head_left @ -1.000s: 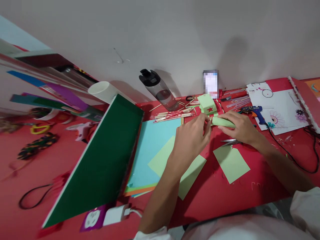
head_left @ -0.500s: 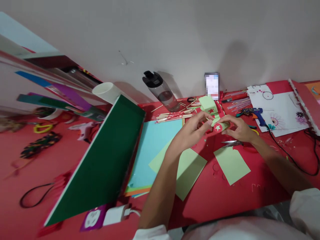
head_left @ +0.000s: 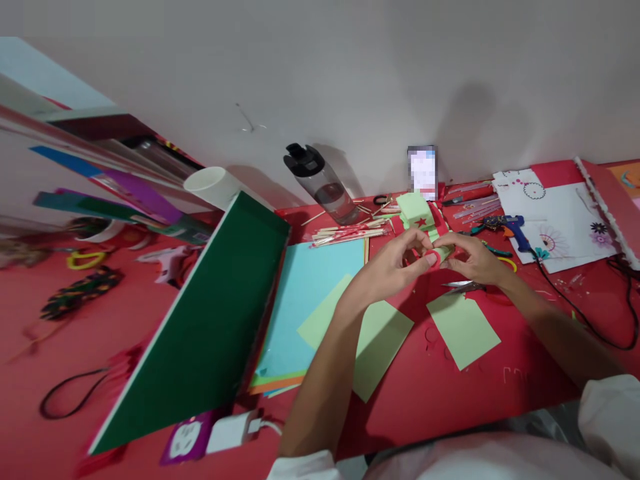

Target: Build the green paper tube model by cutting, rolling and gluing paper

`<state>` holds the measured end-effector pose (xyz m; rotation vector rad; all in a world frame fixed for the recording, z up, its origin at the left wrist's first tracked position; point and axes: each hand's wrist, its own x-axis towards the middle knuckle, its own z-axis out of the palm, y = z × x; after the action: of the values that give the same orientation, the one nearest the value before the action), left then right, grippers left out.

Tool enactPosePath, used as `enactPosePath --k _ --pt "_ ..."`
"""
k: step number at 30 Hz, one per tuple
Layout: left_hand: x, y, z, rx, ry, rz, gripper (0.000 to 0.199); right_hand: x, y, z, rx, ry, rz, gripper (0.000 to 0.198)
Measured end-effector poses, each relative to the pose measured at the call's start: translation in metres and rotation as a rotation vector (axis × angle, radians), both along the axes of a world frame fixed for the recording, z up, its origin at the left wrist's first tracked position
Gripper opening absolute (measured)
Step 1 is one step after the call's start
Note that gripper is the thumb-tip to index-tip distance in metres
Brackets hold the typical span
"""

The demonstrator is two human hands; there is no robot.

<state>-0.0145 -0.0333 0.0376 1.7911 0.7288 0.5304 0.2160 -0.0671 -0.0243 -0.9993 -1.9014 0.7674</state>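
Note:
My right hand (head_left: 475, 259) grips a small light-green paper roll (head_left: 445, 253) between thumb and fingers. On the roll's near end is a red round piece (head_left: 437, 257). My left hand (head_left: 393, 267) presses its thumb against that red end, fingers curled above it and partly hiding it. Just behind the hands stands a folded light-green paper piece (head_left: 414, 208) with a red star. Scissors (head_left: 463, 287) lie below my right hand, beside a light-green sheet (head_left: 465, 333) with a notched top edge. Another light-green sheet (head_left: 383, 340) is partly under my left forearm.
A water bottle (head_left: 327, 190) and a phone (head_left: 423, 173) stand by the wall, with thin wooden sticks (head_left: 347, 233) near the bottle. A blue glue gun (head_left: 515, 230) with a black cord lies right. A green board (head_left: 200, 333) leans at left, beside blue paper (head_left: 320, 273).
My left hand has shifted slightly right, and its thumb now covers the red end where a pale star showed. My right hand keeps hold of the roll.

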Motion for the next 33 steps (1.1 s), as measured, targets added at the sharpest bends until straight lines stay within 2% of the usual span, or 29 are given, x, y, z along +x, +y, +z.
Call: enactPosePath --k 11,33 --pt "-0.002 0.003 -0.002 -0.085 -0.057 -0.039 0.026 0.002 0.001 -0.003 0.0 0.011 0.012 0.026" --pt "0.0 0.006 -0.011 -0.054 -0.041 -0.015 0.025 0.002 0.001 -0.002 -0.045 0.007 -0.008 0.022"
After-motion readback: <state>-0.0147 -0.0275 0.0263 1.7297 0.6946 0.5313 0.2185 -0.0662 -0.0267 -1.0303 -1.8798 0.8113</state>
